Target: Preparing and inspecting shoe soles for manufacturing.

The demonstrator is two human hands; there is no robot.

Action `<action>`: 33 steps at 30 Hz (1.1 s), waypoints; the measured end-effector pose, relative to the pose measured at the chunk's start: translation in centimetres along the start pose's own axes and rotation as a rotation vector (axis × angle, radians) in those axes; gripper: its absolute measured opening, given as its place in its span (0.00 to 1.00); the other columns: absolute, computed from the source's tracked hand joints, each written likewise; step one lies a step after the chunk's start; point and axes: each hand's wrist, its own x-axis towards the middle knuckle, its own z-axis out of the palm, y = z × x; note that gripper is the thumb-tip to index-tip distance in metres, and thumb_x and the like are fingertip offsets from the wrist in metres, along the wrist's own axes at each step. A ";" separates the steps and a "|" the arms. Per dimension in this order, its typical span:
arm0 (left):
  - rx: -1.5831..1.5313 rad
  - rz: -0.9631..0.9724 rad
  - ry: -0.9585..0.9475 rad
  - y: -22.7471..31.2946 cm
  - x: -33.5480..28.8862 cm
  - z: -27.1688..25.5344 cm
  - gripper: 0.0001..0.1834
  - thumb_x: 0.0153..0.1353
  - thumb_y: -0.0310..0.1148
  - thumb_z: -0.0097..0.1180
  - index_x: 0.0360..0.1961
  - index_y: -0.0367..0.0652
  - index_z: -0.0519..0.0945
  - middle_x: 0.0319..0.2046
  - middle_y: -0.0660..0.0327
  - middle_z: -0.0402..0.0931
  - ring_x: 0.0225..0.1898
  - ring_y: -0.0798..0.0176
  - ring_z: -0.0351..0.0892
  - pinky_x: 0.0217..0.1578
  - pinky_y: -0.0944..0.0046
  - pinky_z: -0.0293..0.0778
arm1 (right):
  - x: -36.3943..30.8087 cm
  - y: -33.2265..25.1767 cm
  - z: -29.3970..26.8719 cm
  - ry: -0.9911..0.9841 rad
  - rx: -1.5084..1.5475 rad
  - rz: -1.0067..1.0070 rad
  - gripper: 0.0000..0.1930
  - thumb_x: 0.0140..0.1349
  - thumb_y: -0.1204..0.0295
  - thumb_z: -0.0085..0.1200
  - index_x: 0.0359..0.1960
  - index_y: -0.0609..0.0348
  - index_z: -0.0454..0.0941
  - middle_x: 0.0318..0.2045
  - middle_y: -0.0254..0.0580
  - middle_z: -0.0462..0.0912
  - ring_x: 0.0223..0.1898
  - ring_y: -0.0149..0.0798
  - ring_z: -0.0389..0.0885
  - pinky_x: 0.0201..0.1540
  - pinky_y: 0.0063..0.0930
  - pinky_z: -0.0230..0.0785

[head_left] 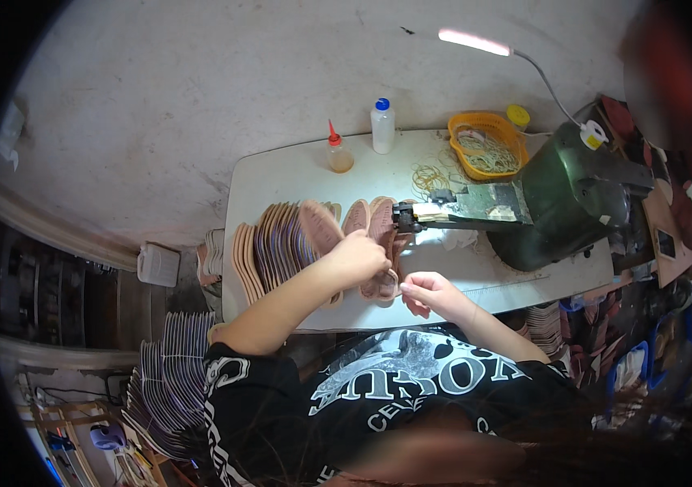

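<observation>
White tbl (pixel 281 174); L hand (pixel 362 256) part-hides insoles (pixel 321 227); R hand (pixel 437 294) near; can't tell either grip.

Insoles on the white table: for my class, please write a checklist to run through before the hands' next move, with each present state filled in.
1. Left hand at the brown insoles: ok, it lies over them.
2. Right hand gripping something firmly: cannot tell, its fingertips are too small to judge.
3. Lamp lit: ok.
4. Red-tipped squeeze bottle and blue-capped bottle upright: ok.
5. All rubber bands inside the yellow basket: not ok, some lie loose on the table.
6. Green machine switched off: cannot tell.
</observation>
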 end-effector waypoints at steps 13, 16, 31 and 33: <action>-0.039 -0.703 0.611 0.3 -3.9 6.7 0.12 0.48 0.38 0.59 0.33 0.44 0.80 0.38 0.60 0.72 0.47 0.56 0.69 0.47 0.52 0.65 | 0.9 1.9 -2.2 0.234 -0.038 0.038 0.10 0.57 0.77 0.61 0.40 0.64 0.78 0.29 0.34 0.81 0.32 0.25 0.80 0.38 0.17 0.72; -0.048 -0.791 0.448 -0.3 -3.3 7.9 0.10 0.46 0.37 0.60 0.26 0.42 0.81 0.36 0.59 0.71 0.45 0.55 0.69 0.40 0.53 0.67 | 2.6 0.2 -1.0 0.027 -0.141 0.087 0.13 0.65 0.69 0.53 0.47 0.64 0.78 0.27 0.33 0.82 0.29 0.27 0.81 0.37 0.19 0.73; -0.778 -0.330 1.284 6.1 -3.9 0.1 0.10 0.61 0.30 0.52 0.23 0.39 0.73 0.35 0.54 0.70 0.41 0.54 0.71 0.43 0.58 0.67 | 5.4 -3.8 2.6 -0.094 -0.230 -0.268 0.40 0.59 0.59 0.61 0.67 0.63 0.53 0.59 0.45 0.68 0.61 0.34 0.64 0.62 0.30 0.57; -0.819 -0.296 1.381 5.6 -3.6 -0.1 0.10 0.66 0.31 0.45 0.31 0.38 0.74 0.40 0.53 0.71 0.43 0.55 0.71 0.49 0.57 0.66 | 4.2 -5.2 2.3 -0.093 -0.033 -0.222 0.38 0.57 0.67 0.62 0.66 0.63 0.55 0.59 0.44 0.68 0.60 0.34 0.65 0.63 0.30 0.56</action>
